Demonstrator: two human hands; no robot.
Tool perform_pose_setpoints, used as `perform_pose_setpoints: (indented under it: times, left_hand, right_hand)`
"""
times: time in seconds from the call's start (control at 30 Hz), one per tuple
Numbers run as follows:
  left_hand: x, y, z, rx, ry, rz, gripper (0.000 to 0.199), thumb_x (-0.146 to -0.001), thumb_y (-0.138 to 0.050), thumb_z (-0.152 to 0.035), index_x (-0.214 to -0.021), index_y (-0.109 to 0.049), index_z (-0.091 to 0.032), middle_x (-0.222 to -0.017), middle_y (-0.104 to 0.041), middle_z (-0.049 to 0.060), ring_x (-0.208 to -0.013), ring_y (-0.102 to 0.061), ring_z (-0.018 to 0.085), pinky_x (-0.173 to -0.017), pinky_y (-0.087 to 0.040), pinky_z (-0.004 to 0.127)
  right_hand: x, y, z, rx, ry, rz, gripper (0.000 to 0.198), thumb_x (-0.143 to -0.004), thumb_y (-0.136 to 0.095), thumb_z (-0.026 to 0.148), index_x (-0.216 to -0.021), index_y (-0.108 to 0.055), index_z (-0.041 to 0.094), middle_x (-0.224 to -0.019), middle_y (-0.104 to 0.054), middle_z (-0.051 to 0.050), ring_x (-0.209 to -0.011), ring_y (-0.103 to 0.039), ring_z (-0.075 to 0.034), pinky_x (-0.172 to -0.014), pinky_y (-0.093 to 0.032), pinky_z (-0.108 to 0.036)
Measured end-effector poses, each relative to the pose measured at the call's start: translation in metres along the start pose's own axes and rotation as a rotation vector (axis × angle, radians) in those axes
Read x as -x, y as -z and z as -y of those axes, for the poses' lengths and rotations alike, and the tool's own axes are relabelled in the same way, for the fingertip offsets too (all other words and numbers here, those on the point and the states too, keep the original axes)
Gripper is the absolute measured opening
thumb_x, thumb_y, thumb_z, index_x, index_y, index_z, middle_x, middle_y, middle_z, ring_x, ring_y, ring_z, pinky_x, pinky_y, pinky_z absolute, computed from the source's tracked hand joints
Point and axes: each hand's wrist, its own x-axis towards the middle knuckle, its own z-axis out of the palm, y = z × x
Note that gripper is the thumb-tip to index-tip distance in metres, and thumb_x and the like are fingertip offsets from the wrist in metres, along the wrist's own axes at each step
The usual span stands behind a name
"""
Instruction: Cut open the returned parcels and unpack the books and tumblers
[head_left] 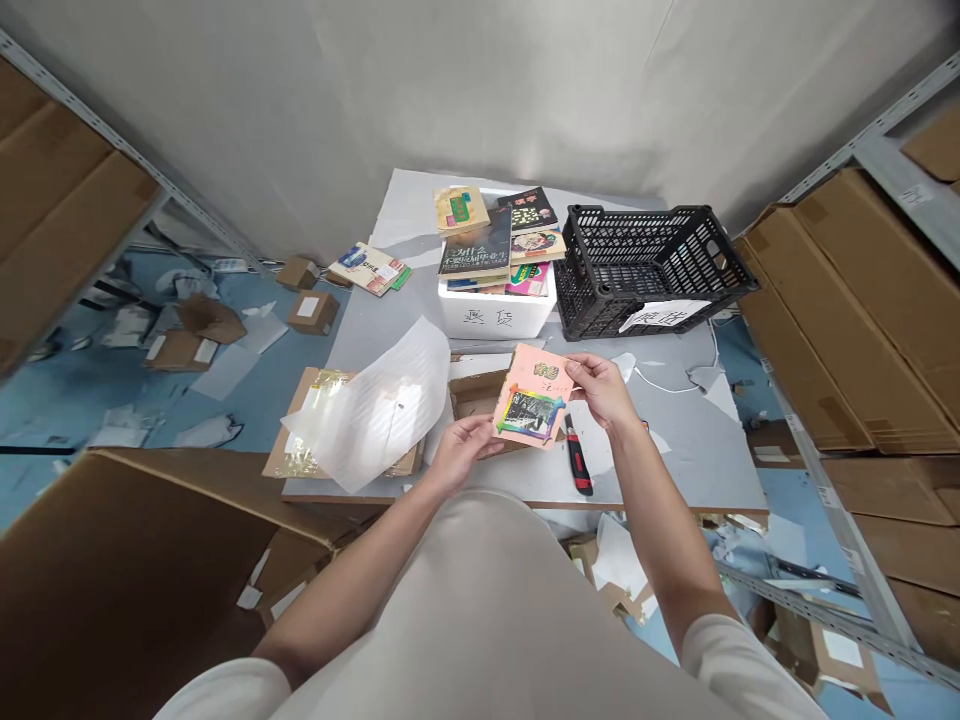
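A pink book with a rainbow-framed picture on its cover is held between both hands above the table. My left hand pinches its lower left corner. At its upper right edge, my right hand grips it between thumb and fingers. Beneath the book lies an open cardboard box, partly hidden by it. A black and red utility knife rests just right of the book. To the left, a translucent foam sheet drapes over cardboard with clear tape.
Behind stands a white bin heaped with books, beside a black plastic crate bearing a paper label. Several books lie at the table's left edge. A large carton stands front left; shelves of boxes flank the right.
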Motion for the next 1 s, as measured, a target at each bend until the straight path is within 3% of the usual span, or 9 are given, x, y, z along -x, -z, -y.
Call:
perform_pose_setpoints:
  times: [0.07, 0.27, 0.4, 0.5, 0.67, 0.77, 0.87, 0.93, 1.0]
  left_hand:
    - [-0.001, 0.002, 0.002, -0.097, -0.029, -0.044, 0.051, -0.065, -0.08, -0.05, -0.1, -0.072, -0.014, -0.1, -0.074, 0.01, -0.089, -0.07, 0.022, -0.091, -0.054, 0.041]
    - [-0.006, 0.0, 0.009, -0.038, -0.052, -0.055, 0.047, -0.069, -0.077, -0.048, -0.102, -0.073, -0.015, -0.092, -0.075, 0.008, -0.083, -0.07, 0.018, -0.09, -0.055, 0.036]
    - [-0.013, 0.001, 0.008, 0.015, -0.065, -0.091, 0.046, -0.068, -0.078, -0.048, -0.101, -0.073, -0.016, -0.094, -0.075, 0.006, -0.08, -0.069, 0.014, -0.091, -0.054, 0.035]
    - [-0.021, 0.001, 0.006, 0.04, -0.096, -0.135, 0.045, -0.068, -0.078, -0.048, -0.1, -0.072, -0.017, -0.096, -0.074, 0.006, -0.084, -0.069, 0.015, -0.094, -0.053, 0.037]
    - [-0.041, 0.003, 0.0, -0.057, -0.09, -0.152, 0.051, -0.073, -0.073, -0.051, -0.109, -0.068, -0.015, -0.108, -0.072, 0.01, -0.097, -0.069, 0.021, -0.098, -0.05, 0.042]
    - [-0.047, 0.012, -0.006, -0.327, -0.16, -0.172, 0.053, -0.079, -0.065, -0.053, -0.117, -0.065, -0.016, -0.114, -0.07, 0.014, -0.107, -0.065, 0.026, -0.101, -0.047, 0.047]
    - [-0.042, 0.031, -0.004, -0.81, -0.365, -0.273, 0.049, -0.082, -0.062, -0.049, -0.121, -0.063, -0.018, -0.13, -0.06, 0.016, -0.129, -0.05, 0.032, -0.111, -0.034, 0.052]
    - [-0.033, 0.046, 0.005, -1.095, -0.451, -0.377, 0.055, -0.083, -0.062, -0.047, -0.129, -0.057, -0.017, -0.147, -0.043, 0.018, -0.143, -0.028, 0.036, -0.115, -0.021, 0.057]
    - [-0.023, 0.06, 0.021, -1.254, -0.424, -0.45, 0.069, -0.085, -0.058, -0.047, -0.143, -0.04, -0.014, -0.158, -0.019, 0.02, -0.147, -0.009, 0.036, -0.115, -0.018, 0.06]
  right_hand:
    - [-0.003, 0.002, 0.0, 0.014, -0.001, -0.015, 0.04, -0.062, -0.081, 0.046, -0.089, -0.071, 0.018, -0.073, -0.073, -0.002, -0.061, -0.064, -0.015, -0.05, -0.053, -0.026]
    - [-0.008, 0.004, -0.002, -0.029, -0.022, 0.013, 0.047, -0.063, -0.079, 0.049, -0.099, -0.071, 0.019, -0.08, -0.075, -0.003, -0.065, -0.067, -0.015, -0.053, -0.055, -0.027]
    - [-0.005, 0.004, -0.006, -0.044, -0.073, 0.22, 0.052, -0.065, -0.08, 0.047, -0.109, -0.068, 0.022, -0.084, -0.075, -0.003, -0.072, -0.07, -0.016, -0.062, -0.059, -0.029]
    - [-0.004, 0.002, -0.012, -0.01, -0.187, 0.41, 0.052, -0.068, -0.08, 0.042, -0.114, -0.066, 0.022, -0.088, -0.075, -0.003, -0.07, -0.07, -0.015, -0.059, -0.059, -0.026]
    - [-0.019, -0.006, -0.022, -0.009, -0.197, 0.403, 0.049, -0.071, -0.077, 0.036, -0.117, -0.062, 0.026, -0.09, -0.074, -0.001, -0.064, -0.068, -0.012, -0.048, -0.056, -0.021]
    - [-0.045, -0.011, -0.017, -0.006, -0.12, 0.282, 0.051, -0.071, -0.075, 0.038, -0.119, -0.062, 0.026, -0.091, -0.073, 0.0, -0.063, -0.065, -0.013, -0.047, -0.056, -0.024]
    - [-0.083, -0.019, -0.001, -0.013, -0.017, 0.136, 0.054, -0.072, -0.071, 0.041, -0.122, -0.062, 0.025, -0.086, -0.071, 0.0, -0.057, -0.061, -0.012, -0.044, -0.053, -0.024]
    - [-0.115, -0.027, 0.015, -0.007, 0.054, 0.062, 0.05, -0.075, -0.067, 0.042, -0.121, -0.062, 0.024, -0.075, -0.068, 0.001, -0.047, -0.054, -0.009, -0.039, -0.045, -0.02]
    - [-0.151, -0.038, 0.03, 0.021, 0.11, 0.022, 0.043, -0.08, -0.063, 0.042, -0.119, -0.062, 0.023, -0.066, -0.062, 0.004, -0.039, -0.046, -0.006, -0.034, -0.037, -0.017]
